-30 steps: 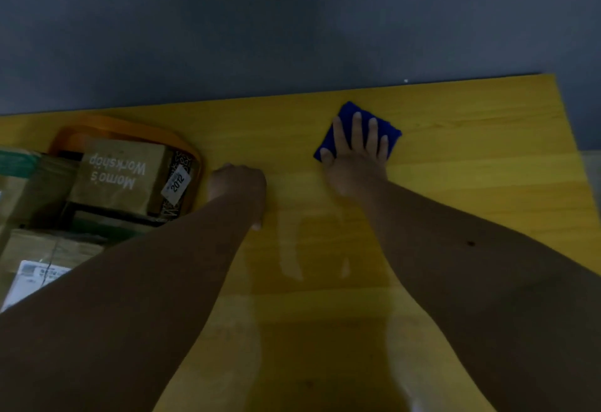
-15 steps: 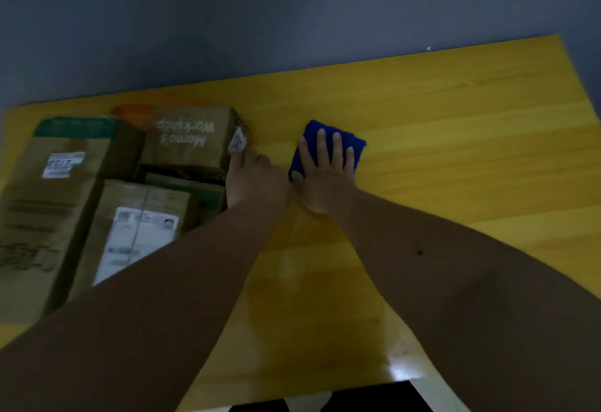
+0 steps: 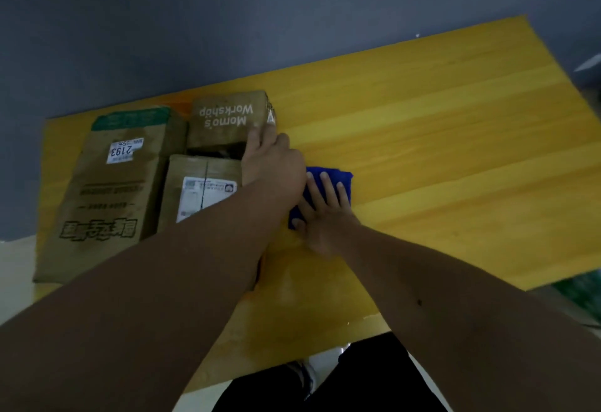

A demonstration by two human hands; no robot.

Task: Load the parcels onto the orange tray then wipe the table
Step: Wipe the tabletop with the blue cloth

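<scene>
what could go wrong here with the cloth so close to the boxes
1. The right hand presses the blue cloth flat right beside the parcels; a wipe further left could bump them.
2. The left hand rests against the Momo's Workshop box; a push might shift it.

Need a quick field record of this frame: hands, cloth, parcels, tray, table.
left hand: fingers rest on the Momo's Workshop box
right hand: fingers flat, pressing the blue cloth on the table
parcels: large brown bag labelled 2193, box with white label, Momo's Workshop box, grouped at table's left
orange tray: mostly hidden under parcels, only a sliver shows
table: yellow wood, glossy sheen near the front edge
</scene>
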